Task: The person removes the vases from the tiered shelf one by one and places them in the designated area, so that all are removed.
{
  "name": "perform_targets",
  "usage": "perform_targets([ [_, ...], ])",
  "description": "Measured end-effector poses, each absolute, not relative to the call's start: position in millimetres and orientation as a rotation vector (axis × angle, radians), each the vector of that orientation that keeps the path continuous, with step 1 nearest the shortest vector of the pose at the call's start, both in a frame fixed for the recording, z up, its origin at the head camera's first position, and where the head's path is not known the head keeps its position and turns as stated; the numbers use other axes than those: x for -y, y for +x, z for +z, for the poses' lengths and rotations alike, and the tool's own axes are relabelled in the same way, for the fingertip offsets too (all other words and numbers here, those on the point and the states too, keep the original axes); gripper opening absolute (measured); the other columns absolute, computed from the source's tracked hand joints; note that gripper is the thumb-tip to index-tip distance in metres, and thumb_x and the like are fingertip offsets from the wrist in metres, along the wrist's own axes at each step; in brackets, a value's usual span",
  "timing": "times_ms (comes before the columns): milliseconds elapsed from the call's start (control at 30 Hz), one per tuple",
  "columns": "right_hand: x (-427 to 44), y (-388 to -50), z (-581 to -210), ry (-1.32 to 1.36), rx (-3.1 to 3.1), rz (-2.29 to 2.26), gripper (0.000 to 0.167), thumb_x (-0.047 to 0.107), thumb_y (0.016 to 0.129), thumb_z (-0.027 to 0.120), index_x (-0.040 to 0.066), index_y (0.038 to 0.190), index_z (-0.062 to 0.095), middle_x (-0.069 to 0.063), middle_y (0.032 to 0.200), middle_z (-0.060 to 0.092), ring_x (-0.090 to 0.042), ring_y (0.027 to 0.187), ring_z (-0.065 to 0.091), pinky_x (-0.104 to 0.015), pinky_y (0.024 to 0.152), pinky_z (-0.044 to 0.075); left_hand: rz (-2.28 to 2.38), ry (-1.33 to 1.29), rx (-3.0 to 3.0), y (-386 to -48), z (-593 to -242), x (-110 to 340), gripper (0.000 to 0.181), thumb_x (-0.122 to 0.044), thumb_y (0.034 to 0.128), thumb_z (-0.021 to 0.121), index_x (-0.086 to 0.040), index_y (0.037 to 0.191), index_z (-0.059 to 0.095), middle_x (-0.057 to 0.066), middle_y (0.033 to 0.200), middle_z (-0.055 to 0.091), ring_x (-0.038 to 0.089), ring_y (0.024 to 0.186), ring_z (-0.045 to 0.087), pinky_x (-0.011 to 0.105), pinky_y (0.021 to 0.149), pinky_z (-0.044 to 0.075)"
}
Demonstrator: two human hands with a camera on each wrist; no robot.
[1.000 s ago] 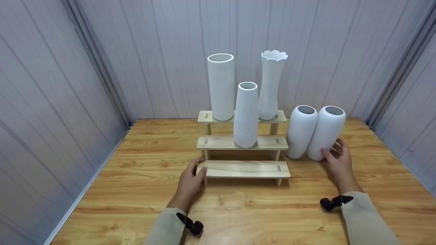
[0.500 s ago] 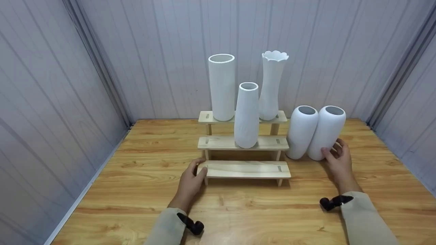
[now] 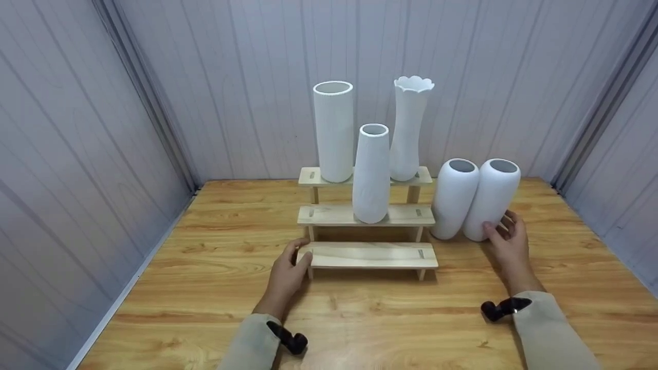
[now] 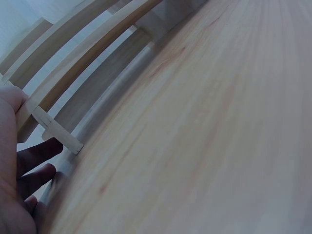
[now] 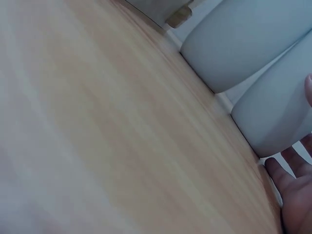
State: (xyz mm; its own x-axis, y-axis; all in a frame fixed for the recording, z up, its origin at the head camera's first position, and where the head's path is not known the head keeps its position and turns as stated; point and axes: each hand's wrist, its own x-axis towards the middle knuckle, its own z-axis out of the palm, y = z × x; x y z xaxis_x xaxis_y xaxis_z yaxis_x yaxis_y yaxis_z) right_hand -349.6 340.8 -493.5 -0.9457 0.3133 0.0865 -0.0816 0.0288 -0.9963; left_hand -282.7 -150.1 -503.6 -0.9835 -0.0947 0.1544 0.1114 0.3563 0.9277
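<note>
Left hand (image 3: 286, 271) pinched left end of lowest shelf (image 3: 370, 255); right hand (image 3: 510, 251) grasped outer vase (image 3: 492, 198) low, toward right edge of table (image 3: 563, 252). Risk from where I stood: sideways push at base could've tipped it into inner vase (image 3: 454, 200), toppling both

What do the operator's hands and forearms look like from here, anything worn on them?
The left hand and right hand are ungloved. The left sleeve and right sleeve are plain, long and pale beige. A black, round-ended device is worn at each wrist: left device, right device. No cables or readable markings show.
</note>
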Motion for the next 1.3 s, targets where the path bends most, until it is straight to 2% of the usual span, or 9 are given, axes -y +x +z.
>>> perform_targets([
  [100, -335, -345, -492, -0.262, 1.975, 2.014, 0.081, 0.026, 0.098, 0.068, 0.018, 0.161, 0.017, -0.013, 0.165, 0.022, -0.03, 0.148, 0.027, -0.041, 0.118, 0.03, -1.685, -0.025, 2.431, -283, -504, 150, 0.033, -0.03, 0.1017, 0.061, -0.022, 0.134, 0.061, 0.009, 0.152, 0.049, 0.033, 0.145, 0.038, 0.047, 0.117, 0.033],
  [233, -328, -338, -491, -0.308, 1.898, 2.027, 0.077, 0.023, 0.097, 0.069, 0.015, 0.158, 0.022, -0.009, 0.154, 0.033, -0.028, 0.143, 0.034, -0.026, 0.106, 0.04, -1.685, -0.02, 2.43, -283, -504, 150, 0.034, -0.031, 0.1014, 0.061, -0.022, 0.134, 0.061, 0.009, 0.15, 0.051, 0.032, 0.145, 0.038, 0.045, 0.117, 0.033],
  [333, -323, -333, -489, -0.358, 1.903, 2.018, 0.078, 0.026, 0.097, 0.069, 0.014, 0.158, 0.022, -0.008, 0.152, 0.033, -0.028, 0.143, 0.035, -0.021, 0.1, 0.043, -1.678, -0.011, 2.435, -283, -504, 151, 0.034, -0.032, 0.1015, 0.061, -0.022, 0.134, 0.061, 0.015, 0.118, 0.07, 0.029, 0.146, 0.038, 0.043, 0.118, 0.032],
  [400, -320, -329, -486, -0.39, 1.934, 1.998, 0.079, 0.03, 0.097, 0.068, 0.014, 0.158, 0.021, -0.011, 0.155, 0.03, -0.029, 0.144, 0.034, -0.021, 0.099, 0.044, -1.689, -0.006, 2.432, -283, -504, 151, 0.035, -0.032, 0.1017, 0.061, -0.022, 0.135, 0.061, 0.018, 0.09, 0.072, 0.027, 0.146, 0.037, 0.042, 0.118, 0.031],
  [500, -316, -323, -479, -0.444, 1.953, 2.0, 0.08, 0.035, 0.096, 0.068, 0.017, 0.158, 0.021, -0.012, 0.157, 0.027, -0.028, 0.144, 0.034, -0.023, 0.098, 0.043, -1.704, -0.001, 2.427, -282, -503, 151, 0.035, -0.033, 0.1017, 0.061, -0.022, 0.135, 0.06, 0.019, 0.083, 0.07, 0.027, 0.146, 0.037, 0.043, 0.118, 0.032],
  [633, -311, -316, -470, -0.472, 1.989, 1.959, 0.076, 0.037, 0.096, 0.067, 0.016, 0.155, 0.025, -0.008, 0.147, 0.036, -0.021, 0.133, 0.043, -0.023, 0.091, 0.046, -1.697, 0.0, 2.422, -282, -504, 151, 0.034, -0.032, 0.1013, 0.062, -0.021, 0.134, 0.061, 0.014, 0.123, 0.067, 0.03, 0.145, 0.038, 0.045, 0.118, 0.032],
  [767, -304, -310, -463, -0.431, 2.025, 1.897, 0.068, 0.034, 0.097, 0.067, 0.012, 0.15, 0.031, -0.002, 0.127, 0.044, -0.011, 0.11, 0.05, -0.02, 0.077, 0.049, -1.686, -0.01, 2.42, -282, -503, 150, 0.033, -0.03, 0.1011, 0.062, -0.021, 0.133, 0.062, 0.011, 0.146, 0.054, 0.032, 0.145, 0.038, 0.045, 0.117, 0.033],
  [867, -297, -306, -459, -0.367, 2.034, 1.887, 0.063, 0.029, 0.098, 0.067, 0.01, 0.148, 0.033, -0.002, 0.124, 0.045, -0.008, 0.102, 0.05, -0.018, 0.073, 0.049, -1.686, -0.02, 2.415, -283, -503, 150, 0.033, -0.03, 0.1013, 0.062, -0.021, 0.133, 0.062, 0.011, 0.148, 0.053, 0.031, 0.145, 0.038, 0.045, 0.117, 0.033],
  [1300, -252, -296, -442, 0.03, 2.021, 1.882, 0.051, 0.007, 0.098, 0.064, -0.004, 0.14, 0.036, -0.019, 0.125, 0.048, -0.014, 0.106, 0.054, -0.014, 0.089, 0.046, -1.666, -0.038, 2.439, -282, -503, 150, 0.035, -0.032, 0.1021, 0.06, -0.022, 0.136, 0.06, 0.008, 0.152, 0.049, 0.033, 0.145, 0.038, 0.048, 0.117, 0.033],
])
